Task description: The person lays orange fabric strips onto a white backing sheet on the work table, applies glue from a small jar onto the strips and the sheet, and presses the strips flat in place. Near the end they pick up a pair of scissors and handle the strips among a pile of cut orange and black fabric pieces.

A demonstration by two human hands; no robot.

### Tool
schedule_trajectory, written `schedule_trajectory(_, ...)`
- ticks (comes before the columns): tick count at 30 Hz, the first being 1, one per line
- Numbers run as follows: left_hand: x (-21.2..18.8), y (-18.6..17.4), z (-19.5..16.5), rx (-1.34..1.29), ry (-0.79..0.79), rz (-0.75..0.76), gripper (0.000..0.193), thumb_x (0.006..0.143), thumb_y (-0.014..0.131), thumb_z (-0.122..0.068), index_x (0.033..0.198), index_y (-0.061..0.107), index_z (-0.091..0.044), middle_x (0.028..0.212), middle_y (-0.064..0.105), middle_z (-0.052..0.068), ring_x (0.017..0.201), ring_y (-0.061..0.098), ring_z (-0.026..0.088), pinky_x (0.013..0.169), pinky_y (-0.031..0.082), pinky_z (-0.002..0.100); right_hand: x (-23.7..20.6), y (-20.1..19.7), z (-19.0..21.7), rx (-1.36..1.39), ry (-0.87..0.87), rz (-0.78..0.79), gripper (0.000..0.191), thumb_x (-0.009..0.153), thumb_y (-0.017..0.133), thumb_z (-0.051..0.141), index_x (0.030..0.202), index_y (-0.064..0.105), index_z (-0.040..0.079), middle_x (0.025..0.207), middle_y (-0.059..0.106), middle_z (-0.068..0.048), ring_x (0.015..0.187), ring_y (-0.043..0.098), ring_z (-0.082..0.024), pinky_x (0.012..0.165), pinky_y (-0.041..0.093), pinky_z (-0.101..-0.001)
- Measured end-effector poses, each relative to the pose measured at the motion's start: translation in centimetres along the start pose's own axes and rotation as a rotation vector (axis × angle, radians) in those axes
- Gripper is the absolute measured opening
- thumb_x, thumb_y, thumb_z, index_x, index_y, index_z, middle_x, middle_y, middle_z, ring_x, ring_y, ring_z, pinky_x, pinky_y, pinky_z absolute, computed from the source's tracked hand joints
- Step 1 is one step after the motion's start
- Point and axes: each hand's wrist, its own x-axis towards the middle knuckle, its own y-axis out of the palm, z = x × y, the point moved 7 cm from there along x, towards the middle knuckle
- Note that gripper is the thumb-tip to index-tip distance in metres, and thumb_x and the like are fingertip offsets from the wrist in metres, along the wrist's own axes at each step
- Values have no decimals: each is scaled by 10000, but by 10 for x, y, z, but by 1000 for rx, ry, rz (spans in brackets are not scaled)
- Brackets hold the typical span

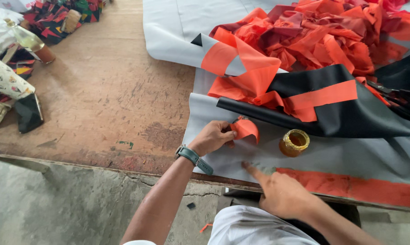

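Observation:
My left hand (212, 136), with a dark green watch on its wrist, pinches a small curled orange fabric strip (245, 128) just above the grey cloth (341, 156). My right hand (277, 193) rests near the table's front edge, its index finger stretched out and pressing on the grey cloth beside an orange band (350, 186). A small open amber jar (294, 142) stands on the cloth to the right of the strip.
A black and orange folded fabric piece (332, 106) lies behind the jar, with a heap of orange scraps (322, 36) beyond. Scissors (402, 97) sit at the right edge. The worn wooden table (109, 95) holds a bottle (30, 43), a phone (29, 113) and patterned cloth at left.

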Motion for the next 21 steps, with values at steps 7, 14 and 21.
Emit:
schedule_trajectory(7, -1, -5, 0, 93, 32, -14, 227, 943, 670, -223, 969, 729, -5, 759, 731, 38, 700, 649, 80, 685, 510, 277, 12, -8, 41, -359, -12, 96, 850, 915, 515, 121, 1683, 154, 157, 1037, 710, -194, 992, 702, -370, 875, 575, -484)
schedule_trajectory(14, -6, 7, -50, 247, 1, 168, 219, 918, 666, -242, 886, 711, -30, 705, 733, 22, 638, 662, 76, 571, 496, 280, -45, -123, -67, -116, 205, -600, 583, 749, 719, 177, 1315, 723, 315, 1168, 660, -33, 1122, 649, -219, 975, 528, -383)
schedule_trajectory(21, -12, 68, -153, 264, 224, 526, 247, 929, 680, -284, 848, 693, -51, 716, 738, 17, 617, 599, 55, 547, 472, 251, 6, -107, -102, -185, 108, -348, 601, 730, 606, -1, 1233, 738, 302, 1337, 539, 10, 1259, 506, -232, 1122, 389, -369)
